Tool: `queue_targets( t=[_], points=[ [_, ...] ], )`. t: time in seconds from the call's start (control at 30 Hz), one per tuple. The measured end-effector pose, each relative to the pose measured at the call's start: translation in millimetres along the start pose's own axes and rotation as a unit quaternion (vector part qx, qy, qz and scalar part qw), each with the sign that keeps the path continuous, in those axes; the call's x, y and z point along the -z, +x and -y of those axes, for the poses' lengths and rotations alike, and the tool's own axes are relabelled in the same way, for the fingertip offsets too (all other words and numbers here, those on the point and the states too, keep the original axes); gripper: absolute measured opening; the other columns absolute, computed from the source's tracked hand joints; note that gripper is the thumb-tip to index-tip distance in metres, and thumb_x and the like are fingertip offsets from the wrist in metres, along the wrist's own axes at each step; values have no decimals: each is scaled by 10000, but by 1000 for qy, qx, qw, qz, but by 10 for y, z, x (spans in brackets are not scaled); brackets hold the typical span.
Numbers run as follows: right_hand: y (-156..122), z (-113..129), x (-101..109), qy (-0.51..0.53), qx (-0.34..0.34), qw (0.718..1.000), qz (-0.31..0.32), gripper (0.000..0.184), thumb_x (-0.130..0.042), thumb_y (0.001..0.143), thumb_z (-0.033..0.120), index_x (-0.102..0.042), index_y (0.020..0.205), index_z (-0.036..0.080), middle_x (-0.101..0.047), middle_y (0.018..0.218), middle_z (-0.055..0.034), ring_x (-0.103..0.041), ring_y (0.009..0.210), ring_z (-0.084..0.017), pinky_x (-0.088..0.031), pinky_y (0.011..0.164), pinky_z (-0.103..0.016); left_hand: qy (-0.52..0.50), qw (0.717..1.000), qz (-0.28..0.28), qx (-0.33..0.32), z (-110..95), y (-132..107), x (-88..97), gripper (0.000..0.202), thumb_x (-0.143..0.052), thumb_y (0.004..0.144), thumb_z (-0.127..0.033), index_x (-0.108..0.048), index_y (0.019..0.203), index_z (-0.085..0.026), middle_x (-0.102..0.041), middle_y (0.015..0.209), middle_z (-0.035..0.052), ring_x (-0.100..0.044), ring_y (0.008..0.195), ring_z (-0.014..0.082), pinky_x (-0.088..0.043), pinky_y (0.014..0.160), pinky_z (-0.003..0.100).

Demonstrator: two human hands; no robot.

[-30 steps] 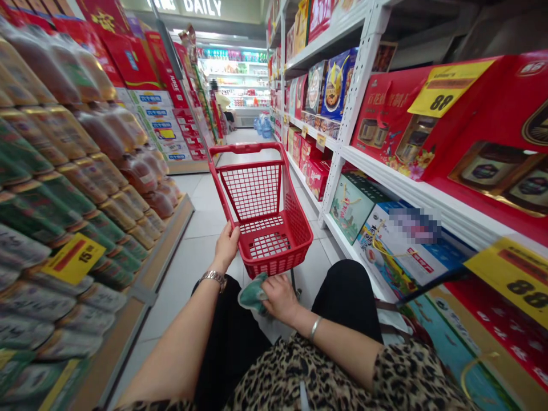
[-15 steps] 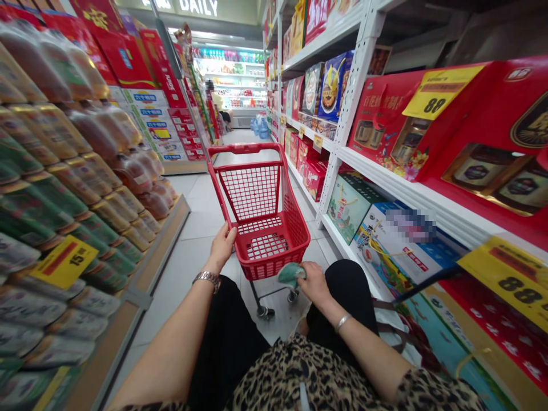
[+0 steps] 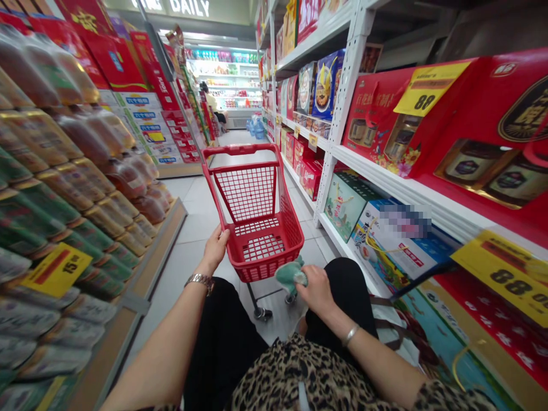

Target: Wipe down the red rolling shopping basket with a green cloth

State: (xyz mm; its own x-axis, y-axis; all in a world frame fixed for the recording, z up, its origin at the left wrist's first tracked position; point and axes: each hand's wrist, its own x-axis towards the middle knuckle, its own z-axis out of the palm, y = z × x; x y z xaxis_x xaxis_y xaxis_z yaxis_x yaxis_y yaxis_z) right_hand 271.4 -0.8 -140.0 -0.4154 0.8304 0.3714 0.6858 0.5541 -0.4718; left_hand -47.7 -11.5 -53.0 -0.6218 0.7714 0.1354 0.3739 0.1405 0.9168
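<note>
My left hand (image 3: 216,248) grips the left side of a small red wire shopping cart (image 3: 248,193), near the basket's lower rim. The cart stands on the tiled floor ahead of my legs, and its basket looks bare. My right hand (image 3: 317,291) is shut on a crumpled teal cloth (image 3: 290,276), just right of the basket's front corner. That hand is close to the basket but does not appear to touch it. One of the cart's small wheels (image 3: 262,313) shows below the basket.
White metal shelving (image 3: 338,131) with red gift boxes and yellow price tags lines the right. Shrink-wrapped drink bottles (image 3: 72,188) are stacked on the left. A person (image 3: 209,100) stands at the aisle's far end near blue water jugs (image 3: 258,128).
Since one second ago, my right hand and the teal cloth have moved to the right, then stayed nearly still. The cart and shelves have shifted slightly left in view.
</note>
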Motion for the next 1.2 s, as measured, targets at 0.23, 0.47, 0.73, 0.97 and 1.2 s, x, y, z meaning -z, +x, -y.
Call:
queue_targets(
  t=[0.23, 0.47, 0.73, 0.97, 1.2],
  points=[
    [-5, 413, -297, 77, 45, 993, 78, 118, -630, 758, 163, -621, 864, 214, -691, 898, -48, -608, 912, -229, -387, 819, -327, -10, 999, 28, 20, -62, 15, 106, 568, -523, 835, -375, -684, 1346, -185, -682, 1405, 55, -583, 1340, 283, -389, 1195, 407],
    [166, 165, -6, 103, -14, 994, 32, 148, -611, 760, 153, -646, 891, 212, -695, 892, -46, -634, 903, -223, -424, 822, -310, -43, 997, 63, 5, -45, -15, 156, 650, -532, 827, -447, -634, 1398, -154, -650, 1448, 84, -553, 1375, 282, -378, 1201, 402],
    [244, -107, 667, 77, -97, 985, -117, 171, -637, 750, 238, -664, 918, 223, -695, 926, -58, -644, 908, -241, -483, 828, -323, -91, 994, 64, 14, -74, -71, 61, 689, -565, 813, -472, -617, 1408, -130, -637, 1460, 114, -573, 1356, 288, -389, 1199, 411],
    [374, 137, 913, 79, -80, 981, -157, 203, -665, 805, 327, -651, 981, 227, -696, 963, -64, -641, 930, -252, -492, 839, -344, -98, 993, 66, 9, -33, -154, -4, 665, -586, 817, -467, -634, 1399, -150, -661, 1430, 106, -587, 1342, 293, -388, 1200, 438],
    [595, 130, 736, 66, -86, 986, -129, 175, -638, 804, 298, -628, 963, 224, -675, 929, -55, -622, 889, -241, -475, 796, -332, -90, 993, 72, 7, -22, -200, -77, 665, -580, 822, -485, -637, 1393, -149, -607, 1495, 104, -540, 1401, 292, -359, 1221, 423]
  ],
)
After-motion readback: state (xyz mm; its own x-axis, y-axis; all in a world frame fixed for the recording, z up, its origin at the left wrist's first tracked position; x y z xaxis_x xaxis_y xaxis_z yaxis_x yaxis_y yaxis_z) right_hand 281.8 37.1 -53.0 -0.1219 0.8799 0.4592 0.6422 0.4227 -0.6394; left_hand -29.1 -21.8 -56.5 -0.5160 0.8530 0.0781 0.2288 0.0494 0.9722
